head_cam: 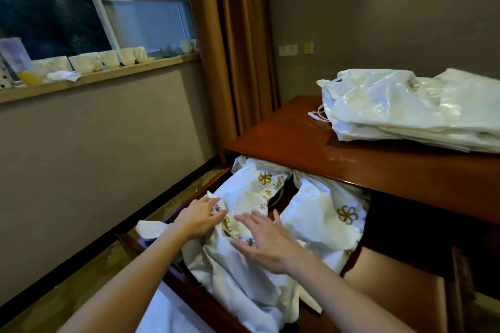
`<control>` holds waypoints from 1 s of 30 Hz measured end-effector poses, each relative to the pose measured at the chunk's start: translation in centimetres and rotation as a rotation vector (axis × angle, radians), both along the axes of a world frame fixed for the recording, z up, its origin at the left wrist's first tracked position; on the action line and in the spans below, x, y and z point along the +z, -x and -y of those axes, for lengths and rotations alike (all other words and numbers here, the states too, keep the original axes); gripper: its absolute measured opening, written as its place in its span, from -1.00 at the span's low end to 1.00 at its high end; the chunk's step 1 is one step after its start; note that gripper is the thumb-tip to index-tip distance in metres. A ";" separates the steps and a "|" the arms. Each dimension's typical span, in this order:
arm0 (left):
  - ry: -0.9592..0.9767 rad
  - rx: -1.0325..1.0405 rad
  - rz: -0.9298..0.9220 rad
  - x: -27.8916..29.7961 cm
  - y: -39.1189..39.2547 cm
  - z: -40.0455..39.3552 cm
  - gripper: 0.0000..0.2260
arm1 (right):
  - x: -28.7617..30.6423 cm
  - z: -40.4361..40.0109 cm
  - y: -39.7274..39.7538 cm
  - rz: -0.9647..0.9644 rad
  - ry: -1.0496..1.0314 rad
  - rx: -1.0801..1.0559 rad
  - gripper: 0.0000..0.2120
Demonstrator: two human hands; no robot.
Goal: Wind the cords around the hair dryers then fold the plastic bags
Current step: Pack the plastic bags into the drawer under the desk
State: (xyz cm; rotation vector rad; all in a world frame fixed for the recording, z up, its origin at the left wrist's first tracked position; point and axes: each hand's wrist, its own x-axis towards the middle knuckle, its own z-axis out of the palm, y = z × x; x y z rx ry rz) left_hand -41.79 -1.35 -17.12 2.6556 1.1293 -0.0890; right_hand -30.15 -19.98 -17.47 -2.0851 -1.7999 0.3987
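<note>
An open wooden drawer (151, 249) under the desk is stuffed with white bags printed with gold logos (243, 273); a second such bag (332, 213) lies to the right in it. My left hand (200, 217) rests on the near bag's upper left, its fingers bent into the material. My right hand (266, 242) hovers flat over the same bag with fingers spread and straight. A pile of folded white plastic bags (411, 108) sits on the desk top. No hair dryer shows; something dark peeks between the two bags.
The reddish wooden desk (311, 149) fills the right side, against a grey wall. Brown curtains (238, 43) hang behind the drawer. A window sill (108, 76) at left carries several white cups and a drink cup. Carpeted floor lies left of the drawer.
</note>
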 end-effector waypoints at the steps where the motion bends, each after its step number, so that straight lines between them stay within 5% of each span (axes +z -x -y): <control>1: -0.034 -0.013 -0.013 0.6 -0.8 0.1 -0.44 | 0.4 0.2 -1.2 0.033 -0.001 -0.013 -0.42; 11: -0.171 -0.385 0.146 8.2 -23.3 6.1 -0.49 | 6.4 6.6 -20.4 0.100 -0.164 -0.517 -0.55; 17: -0.267 -0.491 0.236 10.2 -35.2 8.7 -0.39 | 9.2 9.0 -31.0 0.092 -0.068 -0.799 -0.52; 26: -0.368 -0.499 0.127 9.1 -43.2 7.3 -0.54 | 10.0 8.3 -40.0 0.073 -0.068 -1.025 -0.53; 30: -0.374 -0.561 0.103 7.8 -44.6 6.3 -0.72 | 9.7 8.8 -41.6 -0.074 -0.255 -1.134 -0.71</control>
